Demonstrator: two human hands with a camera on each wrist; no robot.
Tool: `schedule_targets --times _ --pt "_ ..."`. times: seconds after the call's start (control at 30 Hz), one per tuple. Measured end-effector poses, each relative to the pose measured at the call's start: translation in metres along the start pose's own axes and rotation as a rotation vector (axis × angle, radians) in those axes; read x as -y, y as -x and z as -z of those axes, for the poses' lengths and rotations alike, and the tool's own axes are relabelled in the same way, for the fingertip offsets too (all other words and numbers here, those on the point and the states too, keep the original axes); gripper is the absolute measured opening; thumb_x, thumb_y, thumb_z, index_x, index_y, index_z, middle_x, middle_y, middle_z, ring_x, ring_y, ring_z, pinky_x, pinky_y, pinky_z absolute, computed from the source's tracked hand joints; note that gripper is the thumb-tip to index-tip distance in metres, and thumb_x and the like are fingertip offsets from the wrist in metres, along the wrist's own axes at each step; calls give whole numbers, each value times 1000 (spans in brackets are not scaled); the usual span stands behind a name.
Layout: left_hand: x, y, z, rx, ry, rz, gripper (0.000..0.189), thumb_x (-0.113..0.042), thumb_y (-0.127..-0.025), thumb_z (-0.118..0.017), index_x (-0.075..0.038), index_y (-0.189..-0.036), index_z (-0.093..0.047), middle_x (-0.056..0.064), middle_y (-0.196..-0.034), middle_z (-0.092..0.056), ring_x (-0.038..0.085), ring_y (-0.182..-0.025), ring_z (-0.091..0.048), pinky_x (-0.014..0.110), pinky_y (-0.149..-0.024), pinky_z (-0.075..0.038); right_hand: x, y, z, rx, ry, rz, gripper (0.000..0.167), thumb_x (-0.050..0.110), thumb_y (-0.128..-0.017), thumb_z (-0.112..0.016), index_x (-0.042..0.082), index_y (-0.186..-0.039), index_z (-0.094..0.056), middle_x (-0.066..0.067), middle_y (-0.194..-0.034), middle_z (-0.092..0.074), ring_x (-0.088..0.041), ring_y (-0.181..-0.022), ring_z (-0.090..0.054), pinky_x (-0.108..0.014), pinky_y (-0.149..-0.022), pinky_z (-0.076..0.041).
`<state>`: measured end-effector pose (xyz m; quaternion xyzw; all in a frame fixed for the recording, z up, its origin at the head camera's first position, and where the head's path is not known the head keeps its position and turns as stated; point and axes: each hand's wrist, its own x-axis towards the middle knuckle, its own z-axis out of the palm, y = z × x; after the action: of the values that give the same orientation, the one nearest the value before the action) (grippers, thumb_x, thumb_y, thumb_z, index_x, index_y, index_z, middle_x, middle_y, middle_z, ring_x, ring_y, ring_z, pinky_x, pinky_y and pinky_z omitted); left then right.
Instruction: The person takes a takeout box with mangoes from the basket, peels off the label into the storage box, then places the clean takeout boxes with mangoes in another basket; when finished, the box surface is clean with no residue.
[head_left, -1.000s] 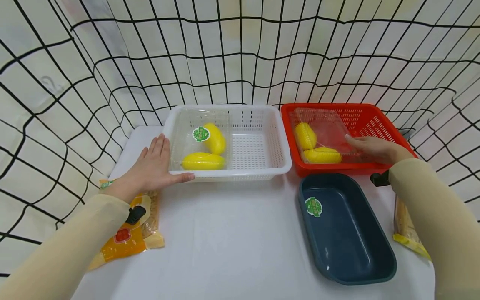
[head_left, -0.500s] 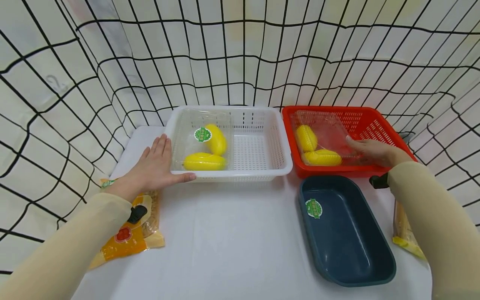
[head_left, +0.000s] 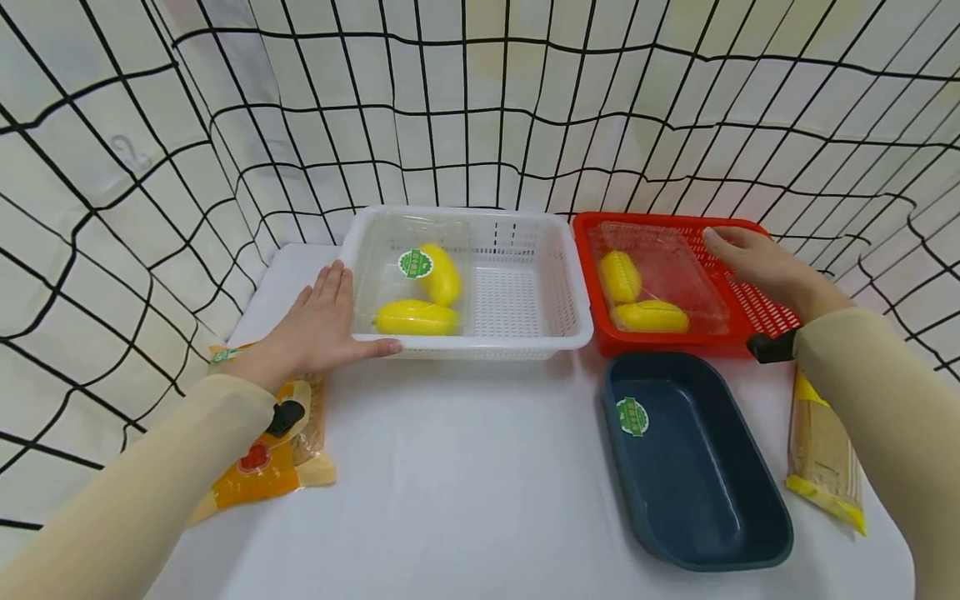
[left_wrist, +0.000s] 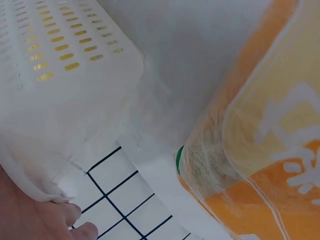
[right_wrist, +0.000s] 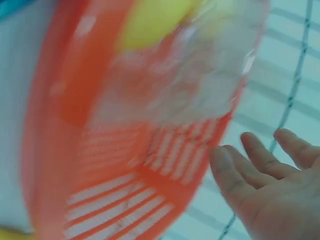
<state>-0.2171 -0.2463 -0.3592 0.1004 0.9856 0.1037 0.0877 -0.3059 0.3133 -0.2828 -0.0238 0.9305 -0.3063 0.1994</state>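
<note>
My left hand [head_left: 315, 333] lies with straight fingers against the left end of the white basket [head_left: 517, 304], thumb along its front rim. Inside that basket sits a clear plastic box [head_left: 378, 271] with a green sticker and two smooth yellow fruits [head_left: 441, 279]. My right hand [head_left: 772, 267] hovers over the right part of the red basket [head_left: 660, 343], holding nothing, fingers spread in the right wrist view. To its left, a second clear box [head_left: 667, 258] rests in the red basket with two ridged yellow pieces [head_left: 651, 317] in it.
A dark blue tray [head_left: 682, 450] with a green sticker stands before the red basket. An orange food bag [head_left: 300, 467] lies under the left forearm, a yellow-ended pack [head_left: 821, 450] beside the right one. Black wire grid [head_left: 465, 108] walls rise behind and at both sides.
My right hand has let go of the clear box in the red basket and moved up and right. The left hand stays at the white basket; the head view has shifted slightly.
</note>
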Motion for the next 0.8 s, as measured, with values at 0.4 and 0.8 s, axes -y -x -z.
schedule_targets --times 0.4,0.8 --pt "0 3 2 1 25 3 138 -86 -82 -53 13 -158 6 31 -167 12 49 -157 4 67 -124 -7 132 -30 -57 133 -162 237 87 63 -102 -42 14 -166 -9 -16 -169 -25 -39 -152 -33 -58 -123 -30" --pt "2 5 1 -8 47 20 139 -87 -79 -54 10 -159 5 28 -169 12 46 -158 5 65 -126 -5 205 -107 -142 365 -327 57 84 63 -103 -41 18 -166 -9 -18 -167 -28 -37 -151 -35 -54 -120 -37"
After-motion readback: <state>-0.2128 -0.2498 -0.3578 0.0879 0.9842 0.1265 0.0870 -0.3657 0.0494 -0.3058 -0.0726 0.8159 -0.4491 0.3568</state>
